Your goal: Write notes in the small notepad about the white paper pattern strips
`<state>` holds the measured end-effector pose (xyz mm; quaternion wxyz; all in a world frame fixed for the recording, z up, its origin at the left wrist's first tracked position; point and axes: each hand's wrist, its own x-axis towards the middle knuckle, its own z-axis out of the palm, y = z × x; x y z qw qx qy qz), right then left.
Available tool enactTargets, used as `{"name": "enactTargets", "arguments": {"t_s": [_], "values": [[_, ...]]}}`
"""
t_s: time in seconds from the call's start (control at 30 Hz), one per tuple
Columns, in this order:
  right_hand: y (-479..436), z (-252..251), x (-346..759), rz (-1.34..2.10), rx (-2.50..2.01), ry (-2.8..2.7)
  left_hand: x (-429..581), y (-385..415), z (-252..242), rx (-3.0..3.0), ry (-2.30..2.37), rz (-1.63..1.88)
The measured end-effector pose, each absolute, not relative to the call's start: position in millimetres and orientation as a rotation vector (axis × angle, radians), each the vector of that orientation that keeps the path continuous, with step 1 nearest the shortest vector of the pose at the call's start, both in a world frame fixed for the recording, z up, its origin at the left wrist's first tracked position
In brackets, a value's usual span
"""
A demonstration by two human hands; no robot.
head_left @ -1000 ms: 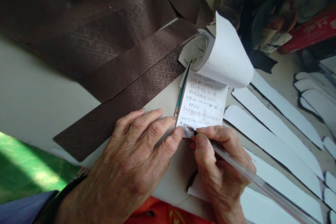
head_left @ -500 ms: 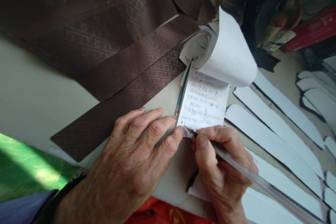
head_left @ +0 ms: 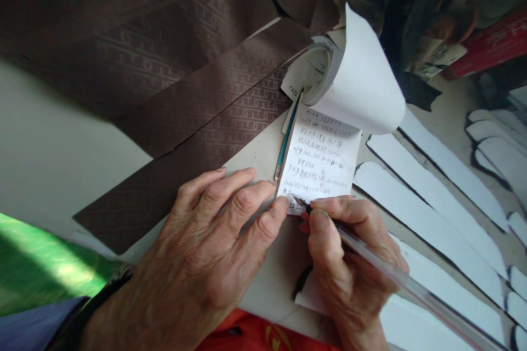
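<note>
1. Here's the notepad (head_left: 317,156), flat on the table (head_left: 257,156), writing up, turned pages (head_left: 364,85) curling into a hollow.
2. Right hand (head_left: 349,263) clamps the pen (head_left: 415,290), nib at the bottom lines.
3. Left hand (head_left: 214,252), fingers apart, touches the notepad's corner.
4. Pencil (head_left: 288,137) alongside, tip by that hollow; whether inside, can't tell.

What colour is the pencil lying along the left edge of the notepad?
The pencil is teal; the head view shows it best.

Room over the table (head_left: 53,137) at left; left hand (head_left: 209,252) and right hand (head_left: 349,263) block lower centre, curled page (head_left: 366,82) upper right.
</note>
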<state>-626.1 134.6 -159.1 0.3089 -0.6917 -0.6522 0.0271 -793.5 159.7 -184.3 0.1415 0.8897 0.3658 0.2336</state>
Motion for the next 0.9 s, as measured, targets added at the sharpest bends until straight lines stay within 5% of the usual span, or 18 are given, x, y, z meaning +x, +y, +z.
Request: {"name": "enactTargets", "arguments": {"t_s": [0.9], "values": [[136.3, -159.3, -627.2, 0.072, -1.821, -1.689, -793.4, 159.6, -184.0, 2.548, 1.059, 0.71]]}}
